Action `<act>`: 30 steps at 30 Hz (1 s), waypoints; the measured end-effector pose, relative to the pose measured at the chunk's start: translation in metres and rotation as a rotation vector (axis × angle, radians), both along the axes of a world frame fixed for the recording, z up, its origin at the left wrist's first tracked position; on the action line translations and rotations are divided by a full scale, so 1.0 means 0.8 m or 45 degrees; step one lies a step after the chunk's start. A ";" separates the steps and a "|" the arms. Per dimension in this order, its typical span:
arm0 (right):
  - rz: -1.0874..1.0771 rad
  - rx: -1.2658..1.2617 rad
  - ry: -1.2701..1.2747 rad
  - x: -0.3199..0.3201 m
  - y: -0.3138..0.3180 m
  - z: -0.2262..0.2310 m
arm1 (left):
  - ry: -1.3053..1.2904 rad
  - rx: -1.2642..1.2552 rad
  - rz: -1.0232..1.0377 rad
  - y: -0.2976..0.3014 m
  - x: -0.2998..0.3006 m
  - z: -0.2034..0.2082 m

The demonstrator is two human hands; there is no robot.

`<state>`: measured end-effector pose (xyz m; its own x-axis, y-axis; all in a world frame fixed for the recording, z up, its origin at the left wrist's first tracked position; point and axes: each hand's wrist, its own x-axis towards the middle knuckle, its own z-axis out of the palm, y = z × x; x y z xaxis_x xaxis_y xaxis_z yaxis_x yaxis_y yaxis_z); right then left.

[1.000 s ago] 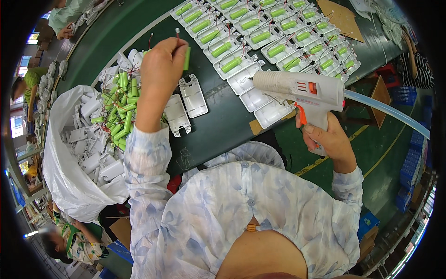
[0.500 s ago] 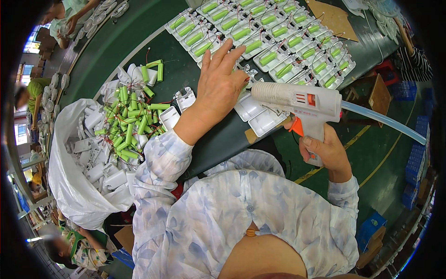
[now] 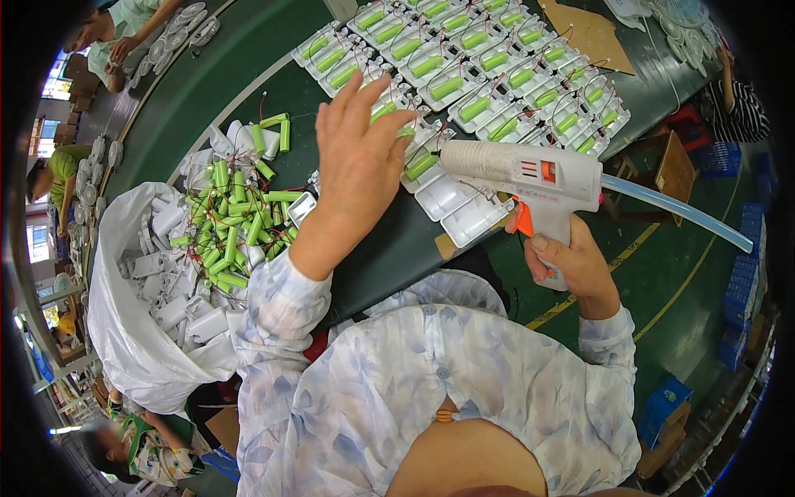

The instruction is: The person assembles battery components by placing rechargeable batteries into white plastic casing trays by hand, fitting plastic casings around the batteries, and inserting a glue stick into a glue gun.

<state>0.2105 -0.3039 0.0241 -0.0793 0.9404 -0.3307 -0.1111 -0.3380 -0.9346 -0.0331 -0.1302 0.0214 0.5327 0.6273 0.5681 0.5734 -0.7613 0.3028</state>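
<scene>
My right hand grips a white hot glue gun by its handle, fingers at the orange trigger; a translucent glue stick juts from its back. Its nozzle is close to a green battery cell in a white plastic casing. Left of that, my left hand is raised over the table with fingers spread, holding nothing I can see. Two unfilled white casing halves lie under the gun's barrel. Beyond both hands stand rows of white casings with green cells and thin wires.
To the left, a heap of green wired cells rests on white plastic parts in a large white bag. Cardboard lies at the table's far right. Co-workers sit along the left; blue crates are stacked at right.
My left hand has drawn back leftward from the nozzle, its fingers spreading. The green cell near the nozzle has come into sight. The glue gun has shifted slightly left.
</scene>
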 end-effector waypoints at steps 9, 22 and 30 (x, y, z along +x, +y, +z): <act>0.025 -0.035 0.073 0.006 -0.013 -0.005 | -0.024 -0.114 -0.003 -0.023 -0.047 0.025; -0.012 0.020 0.118 -0.018 -0.010 -0.003 | -0.177 -0.335 -0.070 -0.092 -0.101 0.001; -0.047 0.056 0.217 -0.039 -0.013 -0.005 | -0.240 -0.106 -0.170 -0.099 -0.105 -0.056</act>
<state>0.1792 -0.3147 0.0203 -0.0958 0.9569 -0.2742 -0.2804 -0.2902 -0.9149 -0.1168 -0.2093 -0.0232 0.5033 0.6072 0.6148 0.3967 -0.7944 0.4599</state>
